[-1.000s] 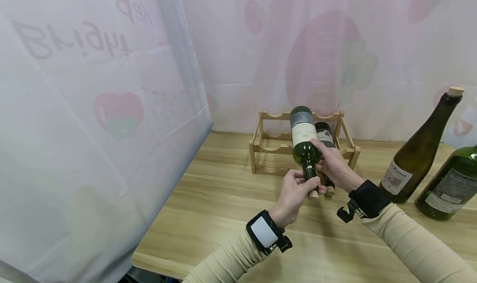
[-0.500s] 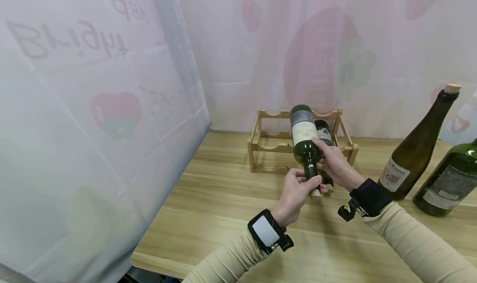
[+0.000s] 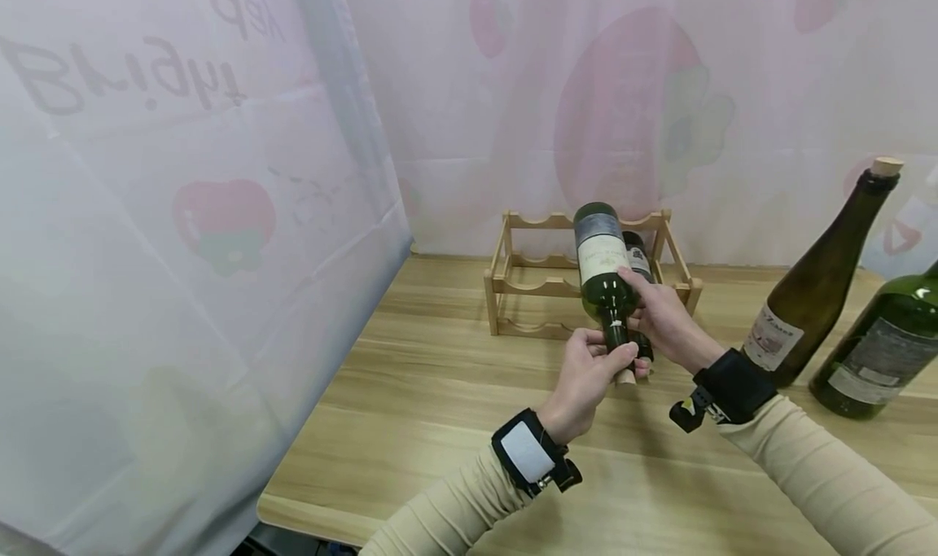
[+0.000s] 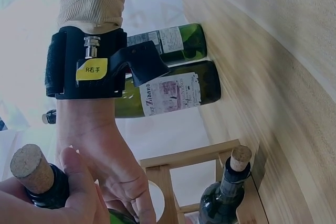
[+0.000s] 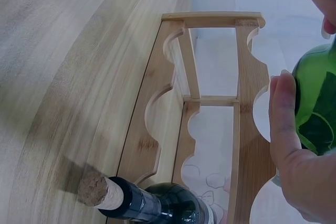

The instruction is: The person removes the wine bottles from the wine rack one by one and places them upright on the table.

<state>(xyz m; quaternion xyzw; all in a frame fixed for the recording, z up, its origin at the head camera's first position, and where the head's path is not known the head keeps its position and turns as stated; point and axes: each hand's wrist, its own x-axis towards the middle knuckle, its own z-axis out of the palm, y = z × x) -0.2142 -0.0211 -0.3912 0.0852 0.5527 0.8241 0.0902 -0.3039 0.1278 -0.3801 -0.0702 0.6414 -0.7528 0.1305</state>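
Observation:
A green wine bottle (image 3: 601,255) with a cream label is held over the wooden wine rack (image 3: 538,287), base pointing away and corked neck toward me. My left hand (image 3: 582,381) pinches its neck just behind the cork (image 4: 32,169). Around the bottle's shoulder curl the fingers of my right hand (image 3: 667,324), thumb against the label's lower edge. Below and slightly right, a second, dark bottle (image 3: 637,256) lies in the rack's lower level; its corked neck (image 5: 136,202) sticks out at the front in the right wrist view.
Two more corked bottles stand upright to the right: a tall brown-green bottle (image 3: 813,287) with a white label and a wider green bottle (image 3: 879,352). A printed curtain (image 3: 454,133) hangs behind the table (image 3: 410,393) and along its left side.
The held bottle has shifted slightly right relative to the rack, both hands moving with it. Their grip looks the same. The head view has shifted a little.

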